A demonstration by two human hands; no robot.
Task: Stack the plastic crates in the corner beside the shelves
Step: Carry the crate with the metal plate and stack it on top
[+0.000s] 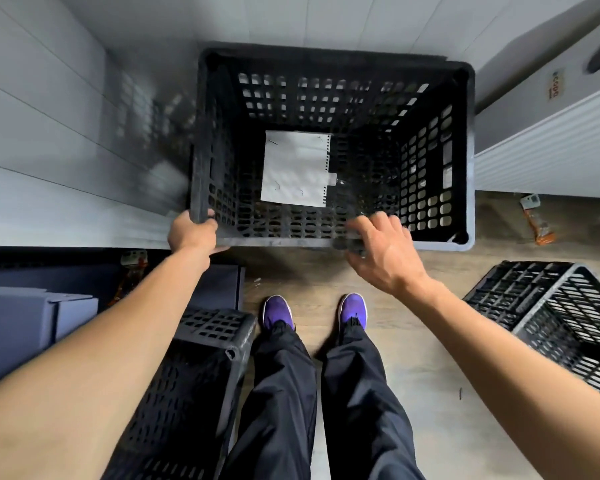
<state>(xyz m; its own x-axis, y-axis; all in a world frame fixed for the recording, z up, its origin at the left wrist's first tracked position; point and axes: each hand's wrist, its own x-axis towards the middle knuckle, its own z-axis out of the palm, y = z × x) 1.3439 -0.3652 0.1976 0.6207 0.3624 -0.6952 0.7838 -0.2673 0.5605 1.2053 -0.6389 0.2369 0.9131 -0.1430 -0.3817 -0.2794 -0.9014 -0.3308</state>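
A large black perforated plastic crate (pixel 465 161) stands upright in the corner against the white panelled wall, its open top facing me. A white sheet of paper (pixel 295 168) lies on its floor. My left hand (pixel 193 233) grips the crate's near left corner rim. My right hand (pixel 383 251) hovers over the near rim with fingers spread, holding nothing. A second black crate (pixel 194 375) lies by my left leg. A third black crate (pixel 555 313) lies tipped on the floor at the right.
A white appliance or cabinet (pixel 548 133) stands right of the corner crate. Blue-grey boxes (pixel 25 317) sit at the left. An orange wrapper (pixel 539 223) lies on the wooden floor. My feet in purple shoes (pixel 278 311) stand just in front of the crate.
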